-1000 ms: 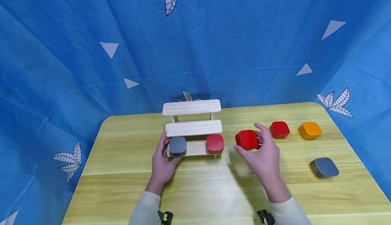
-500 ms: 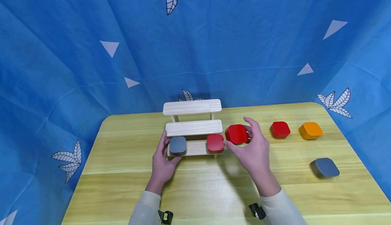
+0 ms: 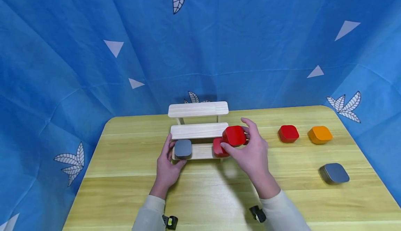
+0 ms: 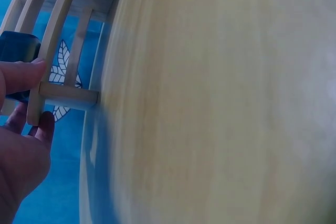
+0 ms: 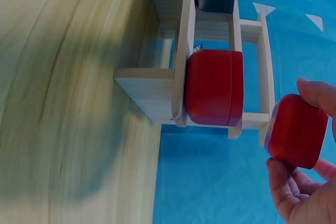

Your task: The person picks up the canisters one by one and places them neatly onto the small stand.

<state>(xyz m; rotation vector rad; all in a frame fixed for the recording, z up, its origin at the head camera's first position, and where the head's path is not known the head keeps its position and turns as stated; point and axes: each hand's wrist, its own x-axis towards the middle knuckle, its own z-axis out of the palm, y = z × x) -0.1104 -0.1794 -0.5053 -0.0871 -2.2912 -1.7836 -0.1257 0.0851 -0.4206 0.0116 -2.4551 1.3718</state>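
Observation:
A small wooden stepped shelf (image 3: 198, 130) stands near the table's back edge. My left hand (image 3: 169, 168) grips the left end of its lowest step, with the thumb in front, as the left wrist view also shows. Beside those fingers a grey-blue tin (image 3: 183, 149) sits on that step. A red tin (image 5: 212, 87) sits at the step's right end, partly hidden in the head view. My right hand (image 3: 252, 152) pinches another red tin (image 3: 234, 136) between thumb and fingers. That tin is held in the air, apart from the shelf in the right wrist view, near the middle step's right end.
On the right side of the table (image 3: 125, 189) lie a red tin (image 3: 288, 133), an orange tin (image 3: 320, 135) and a dark grey-blue tin (image 3: 334, 173). A blue patterned cloth (image 3: 250, 43) hangs behind the table and along its sides.
My right hand has carried its red tin leftward and slightly toward the back, from beside the shelf to over its right end. The left hand keeps its hold on the shelf.

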